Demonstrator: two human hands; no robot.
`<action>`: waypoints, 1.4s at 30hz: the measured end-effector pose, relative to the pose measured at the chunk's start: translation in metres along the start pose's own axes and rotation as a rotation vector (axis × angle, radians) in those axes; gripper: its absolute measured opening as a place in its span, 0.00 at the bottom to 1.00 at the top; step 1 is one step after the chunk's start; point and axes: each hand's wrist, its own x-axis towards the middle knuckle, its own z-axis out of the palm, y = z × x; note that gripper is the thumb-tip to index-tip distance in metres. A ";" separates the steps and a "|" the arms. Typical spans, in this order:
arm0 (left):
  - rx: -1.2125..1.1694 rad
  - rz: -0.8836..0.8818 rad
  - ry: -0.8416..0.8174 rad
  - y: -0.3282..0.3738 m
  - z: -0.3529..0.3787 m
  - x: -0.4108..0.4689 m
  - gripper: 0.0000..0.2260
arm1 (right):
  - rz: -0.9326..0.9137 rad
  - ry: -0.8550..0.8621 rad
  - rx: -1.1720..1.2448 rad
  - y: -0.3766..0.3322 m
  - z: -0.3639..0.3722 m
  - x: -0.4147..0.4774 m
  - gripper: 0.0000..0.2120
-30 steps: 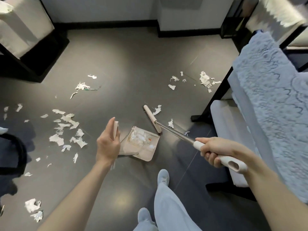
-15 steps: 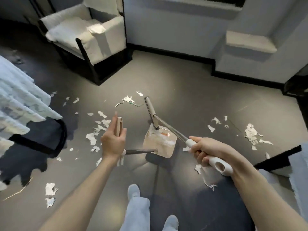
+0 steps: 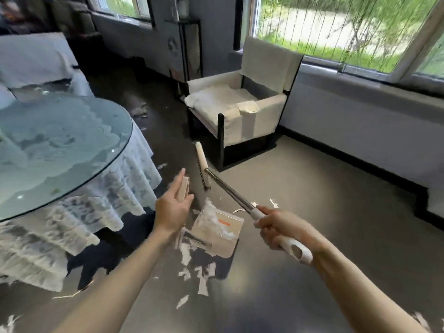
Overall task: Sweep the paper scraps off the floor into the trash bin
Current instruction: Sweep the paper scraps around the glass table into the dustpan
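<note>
Head view: paper scraps (image 3: 210, 218) lie heaped in a beige dustpan (image 3: 227, 236), and more loose scraps (image 3: 203, 283) are scattered on the grey floor (image 3: 312, 188) just in front of it, nearer the person. The left hand (image 3: 171, 212) holds the dustpan's upright handle (image 3: 183, 188), fingers wrapped round it with the forefinger laid along its length. Whether the pan touches the floor cannot be told. The right hand (image 3: 281, 229) grips the white end of a broom (image 3: 230, 192), fingers curled round it and the forefinger pointing along the metal shaft. The broom head (image 3: 203, 167) is raised beyond the dustpan, bristles facing left. A white armchair (image 3: 240, 111) stands behind the broom head, under the windows (image 3: 336, 27). A round glass-topped counter (image 3: 60, 145) with a lace cloth stands at left.
</note>
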 end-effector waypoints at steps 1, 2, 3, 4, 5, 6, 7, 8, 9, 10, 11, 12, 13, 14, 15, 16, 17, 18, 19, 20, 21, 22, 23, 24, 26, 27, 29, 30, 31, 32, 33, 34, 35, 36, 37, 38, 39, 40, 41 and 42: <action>0.014 0.007 0.006 0.000 -0.003 0.024 0.30 | -0.030 0.000 -0.021 -0.012 0.009 0.020 0.25; 0.012 0.016 0.010 0.000 -0.006 0.048 0.30 | -0.054 -0.014 -0.041 -0.024 0.016 0.040 0.25; 0.016 0.029 0.021 0.001 -0.007 0.070 0.31 | -0.068 -0.039 -0.055 -0.036 0.022 0.060 0.23; 0.022 0.040 0.044 0.001 -0.008 0.094 0.31 | -0.077 -0.067 -0.061 -0.051 0.027 0.081 0.21; 0.015 0.045 0.072 0.000 -0.008 0.119 0.31 | -0.084 -0.094 -0.063 -0.067 0.030 0.103 0.20; 0.006 0.045 0.098 -0.001 -0.007 0.144 0.32 | -0.090 -0.114 -0.069 -0.084 0.032 0.127 0.19; 0.010 0.047 0.128 -0.002 -0.005 0.170 0.32 | -0.096 -0.126 -0.081 -0.103 0.034 0.152 0.18; 0.024 0.051 0.163 -0.005 -0.004 0.197 0.32 | -0.105 -0.136 -0.101 -0.123 0.035 0.178 0.17; 0.032 0.055 0.199 -0.007 -0.003 0.226 0.32 | -0.116 -0.145 -0.124 -0.145 0.035 0.205 0.17; 0.026 0.055 0.234 -0.010 -0.002 0.256 0.32 | -0.128 -0.156 -0.143 -0.168 0.036 0.231 0.16; 0.017 0.048 0.266 -0.012 0.000 0.286 0.32 | -0.137 -0.173 -0.154 -0.192 0.037 0.256 0.16; 0.019 0.035 0.299 -0.013 0.001 0.316 0.32 | -0.141 -0.187 -0.158 -0.217 0.038 0.282 0.17; 0.031 0.017 0.336 -0.013 0.003 0.347 0.32 | -0.139 -0.192 -0.157 -0.242 0.038 0.307 0.19; 0.049 -0.001 0.379 -0.012 0.005 0.377 0.32 | -0.133 -0.194 -0.161 -0.268 0.040 0.330 0.21; 0.064 -0.005 0.423 -0.011 0.006 0.405 0.31 | -0.129 -0.204 -0.168 -0.294 0.042 0.353 0.21; 0.074 0.010 0.460 -0.009 0.006 0.432 0.31 | -0.126 -0.222 -0.173 -0.321 0.045 0.375 0.23; 0.081 0.015 0.484 -0.004 0.005 0.459 0.31 | -0.119 -0.232 -0.172 -0.347 0.049 0.396 0.26; 0.073 0.002 0.507 -0.001 0.002 0.487 0.31 | -0.108 -0.227 -0.165 -0.372 0.054 0.417 0.29; 0.060 -0.025 0.532 0.001 -0.001 0.513 0.31 | -0.102 -0.225 -0.171 -0.396 0.059 0.438 0.31; 0.055 -0.048 0.552 0.003 -0.005 0.538 0.31 | -0.100 -0.228 -0.177 -0.420 0.067 0.456 0.32; 0.052 -0.051 0.568 0.004 -0.008 0.562 0.31 | -0.095 -0.241 -0.188 -0.443 0.075 0.476 0.32; 0.053 -0.050 0.580 0.003 -0.011 0.587 0.32 | -0.087 -0.253 -0.195 -0.465 0.084 0.497 0.32; 0.052 -0.048 0.590 0.001 -0.014 0.614 0.32 | -0.080 -0.260 -0.196 -0.486 0.093 0.520 0.32; 0.058 -0.045 0.598 -0.002 -0.017 0.641 0.32 | -0.079 -0.270 -0.204 -0.507 0.103 0.542 0.33; 0.078 -0.046 0.602 -0.015 -0.023 0.699 0.32 | -0.088 -0.293 -0.256 -0.550 0.123 0.588 0.33; 0.083 -0.040 0.599 -0.024 -0.026 0.729 0.32 | -0.094 -0.305 -0.282 -0.571 0.133 0.612 0.33; 0.096 -0.021 0.593 -0.040 -0.033 0.792 0.32 | -0.097 -0.329 -0.296 -0.614 0.155 0.663 0.33; 0.105 -0.019 0.588 -0.047 -0.038 0.823 0.31 | -0.100 -0.337 -0.313 -0.636 0.167 0.689 0.33; 0.114 -0.021 0.582 -0.055 -0.044 0.855 0.31 | -0.106 -0.337 -0.341 -0.658 0.180 0.712 0.33; 0.124 -0.026 0.574 -0.062 -0.051 0.884 0.31 | -0.109 -0.334 -0.366 -0.679 0.194 0.735 0.33; 0.131 -0.027 0.566 -0.067 -0.059 0.915 0.31 | -0.111 -0.337 -0.380 -0.701 0.208 0.757 0.33; 0.135 -0.036 0.562 -0.069 -0.067 0.945 0.32 | -0.114 -0.348 -0.391 -0.722 0.222 0.779 0.33; 0.137 -0.053 0.564 -0.070 -0.076 0.975 0.32 | -0.114 -0.355 -0.402 -0.744 0.235 0.799 0.34; 0.144 -0.067 0.567 -0.071 -0.086 1.006 0.31 | -0.111 -0.354 -0.406 -0.765 0.248 0.820 0.34; 0.156 -0.075 0.569 -0.072 -0.094 1.035 0.31 | -0.108 -0.352 -0.404 -0.785 0.260 0.839 0.34; 0.169 -0.075 0.571 -0.073 -0.103 1.064 0.31 | -0.108 -0.355 -0.396 -0.804 0.272 0.859 0.35; 0.185 -0.073 0.574 -0.075 -0.112 1.094 0.31 | -0.111 -0.362 -0.388 -0.822 0.285 0.881 0.35; 0.205 -0.072 0.581 -0.078 -0.122 1.123 0.31 | -0.118 -0.364 -0.379 -0.839 0.297 0.904 0.35; 0.227 -0.074 0.591 -0.083 -0.132 1.152 0.31 | -0.123 -0.365 -0.373 -0.856 0.311 0.929 0.35; 0.242 -0.076 0.599 -0.089 -0.143 1.182 0.31 | -0.122 -0.368 -0.371 -0.873 0.326 0.954 0.35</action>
